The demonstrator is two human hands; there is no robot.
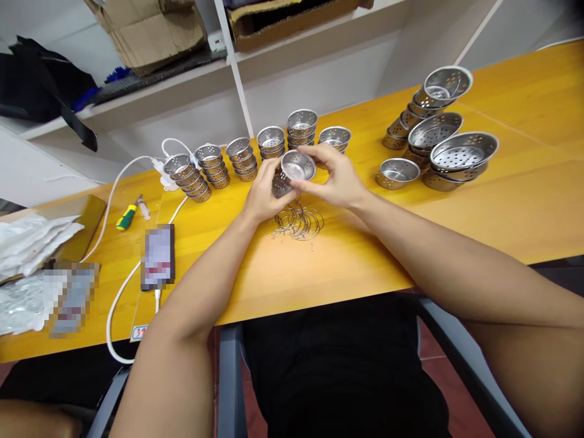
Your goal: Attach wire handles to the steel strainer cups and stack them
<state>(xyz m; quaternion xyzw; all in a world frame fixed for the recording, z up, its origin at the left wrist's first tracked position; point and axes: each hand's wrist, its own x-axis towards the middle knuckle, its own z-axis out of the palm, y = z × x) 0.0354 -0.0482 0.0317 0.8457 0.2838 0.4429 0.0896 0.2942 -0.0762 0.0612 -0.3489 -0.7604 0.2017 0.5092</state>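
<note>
My right hand (340,179) grips a small perforated metal cup (298,165) by its side, tilted so that its inside faces me. Curled fingers of my left hand (265,193) hold a second perforated cup (278,187), close beside and slightly below the first. The first cup and my fingers hide part of it. On the table just under both hands lies a loose pile of thin metal wire rings (298,226). Behind the hands stand stacks of similar cups, among them a tall stack (302,121) and a shorter one (271,140).
More cup stacks stand at the back left (186,176) and the right (463,159), with a single cup (398,173) near the latter. To the left are a phone (157,258) on a white cable, a green-handled screwdriver (126,216) and plastic bags (34,249). Shelving (314,79) backs the table.
</note>
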